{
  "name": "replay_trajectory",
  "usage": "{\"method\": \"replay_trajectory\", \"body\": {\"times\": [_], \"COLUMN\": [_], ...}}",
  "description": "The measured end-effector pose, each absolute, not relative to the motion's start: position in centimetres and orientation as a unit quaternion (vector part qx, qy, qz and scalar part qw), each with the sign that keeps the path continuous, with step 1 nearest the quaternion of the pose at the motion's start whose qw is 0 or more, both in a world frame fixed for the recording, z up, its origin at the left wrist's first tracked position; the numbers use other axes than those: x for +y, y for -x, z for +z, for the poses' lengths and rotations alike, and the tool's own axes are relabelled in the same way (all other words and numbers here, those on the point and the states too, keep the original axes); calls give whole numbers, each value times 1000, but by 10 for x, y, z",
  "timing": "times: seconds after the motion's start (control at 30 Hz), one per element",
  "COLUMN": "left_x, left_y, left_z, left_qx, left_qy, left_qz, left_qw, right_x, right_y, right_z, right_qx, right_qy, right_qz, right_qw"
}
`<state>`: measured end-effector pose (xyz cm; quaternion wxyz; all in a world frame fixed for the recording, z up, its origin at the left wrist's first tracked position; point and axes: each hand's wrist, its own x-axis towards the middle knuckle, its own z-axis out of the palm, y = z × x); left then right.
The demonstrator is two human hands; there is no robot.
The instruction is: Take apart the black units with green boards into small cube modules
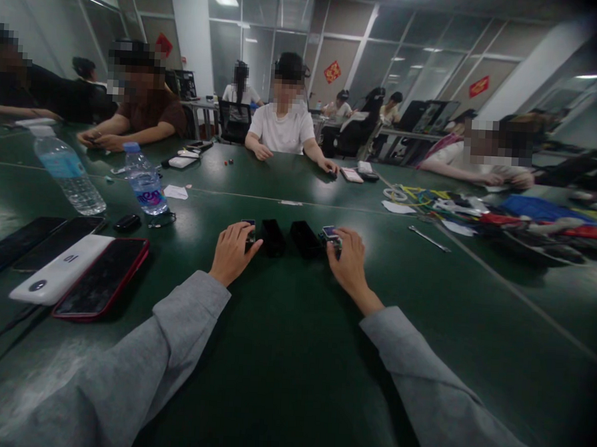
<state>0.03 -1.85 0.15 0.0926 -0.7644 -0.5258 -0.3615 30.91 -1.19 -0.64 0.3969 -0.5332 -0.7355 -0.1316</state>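
On my feed: two small gadgets on the green table (281,356), one at each hand, with two black boxes between them.

Left hand (234,250): thumb and fingers curved around the left gadget (251,226), palm down. Right hand (348,256): same pose, mirrored, around the right gadget (330,232). Can't tell on either side whether I've got a real pinch or the fingertips are just resting on it. Neither hand is on a box.

Left box (272,238) sits just beside the left gadget, right box (304,238) just beside the right one, gap between the two. Both look open at the top; too dark inside to read.

Handling, my guess: gadgets light and stiff, no give. Each shows a little screen, and what looks like bare board around it, so I'd call them fragile. I'd take hold by the side edges, thumb against fingers, light squeeze, nothing pressing on the glass or the parts. Smooth edges could slip.

Boxes look light and rigid, probably plastic or card. I'd grip them by the outer side walls, low down. The tabletop is shiny, so I'd expect them to skate if nudged; brace one before pushing on it.
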Motion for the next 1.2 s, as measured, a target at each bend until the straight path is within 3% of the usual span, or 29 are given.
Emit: {"method": "replay_trajectory", "body": {"times": [0.33,0.73,1.2], "left_x": [-18,-25,-25], "left_y": [0,-5,-5], "left_z": [4,4,4], "left_qx": [-514,-397,-436], "left_qy": [770,875,855], "left_qz": [-370,-266,-269], "left_qw": [76,83,86], "right_x": [-22,-17,-18], "right_y": [-282,-285,-285], "right_z": [-9,-13,-10], "right_qx": [-854,-850,-846], "right_qy": [433,433,436], "right_qz": [-55,-58,-57], "right_qw": [283,295,301]}}
